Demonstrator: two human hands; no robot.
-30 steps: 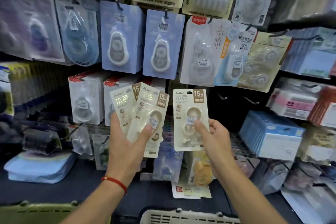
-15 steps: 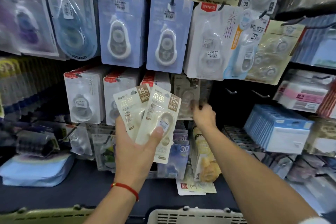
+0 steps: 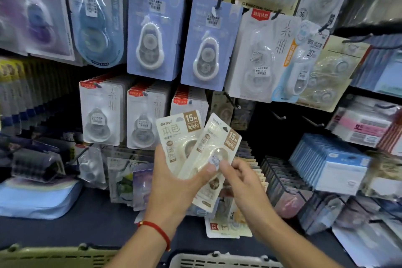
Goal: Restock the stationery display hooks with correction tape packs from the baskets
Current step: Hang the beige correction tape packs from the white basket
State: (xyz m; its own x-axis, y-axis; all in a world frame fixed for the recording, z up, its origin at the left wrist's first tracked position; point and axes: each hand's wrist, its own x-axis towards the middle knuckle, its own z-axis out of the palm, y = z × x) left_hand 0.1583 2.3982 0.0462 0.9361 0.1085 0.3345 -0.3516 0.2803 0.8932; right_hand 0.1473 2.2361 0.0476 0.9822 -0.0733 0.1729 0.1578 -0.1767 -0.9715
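Observation:
My left hand (image 3: 174, 183) holds two cream correction tape packs fanned out in front of the display: the left pack (image 3: 174, 130) upright, the right pack (image 3: 215, 150) tilted right, thumb across its blister. My right hand (image 3: 241, 183) has come up against the right pack's lower edge, fingertips pinching it beside my left thumb. Behind and above, a matching cream pack (image 3: 224, 111) hangs far back on a dark hook (image 3: 232, 102), mostly in shadow. Further bare hooks (image 3: 278, 115) stick out to its right.
Blue and white tape packs (image 3: 206, 43) hang in rows above and to the left. Blue boxes (image 3: 332, 163) and a wire rack (image 3: 280, 178) fill the right shelf. Two basket rims, olive (image 3: 54, 254) and grey (image 3: 217, 261), line the bottom edge.
My right hand hung its single pack on the hook, let go, and has drawn back down to the packs in my left hand. The view has shifted closer.

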